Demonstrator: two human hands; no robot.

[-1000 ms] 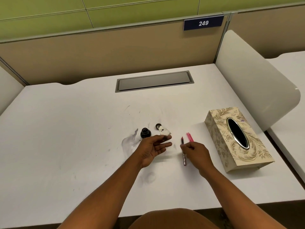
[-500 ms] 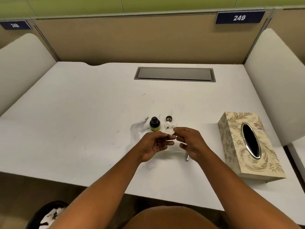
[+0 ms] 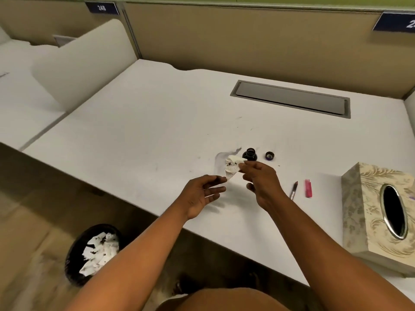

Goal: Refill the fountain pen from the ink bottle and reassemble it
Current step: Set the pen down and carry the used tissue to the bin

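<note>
Item: my right hand (image 3: pixel 261 184), fingers pinching an ink-stained tissue (image 3: pixel 232 167); left hand (image 3: pixel 203 194) slack, empty; pen (image 3: pixel 293 190) on the surface just right of it, long axis pointing away; ink bottle (image 3: pixel 250 154) uncapped beyond

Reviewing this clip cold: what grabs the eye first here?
The crumpled, ink-stained tissue pinched in the right hand at centre, with the open left hand beside it. Behind sit the uncapped ink bottle and its cap.
</note>
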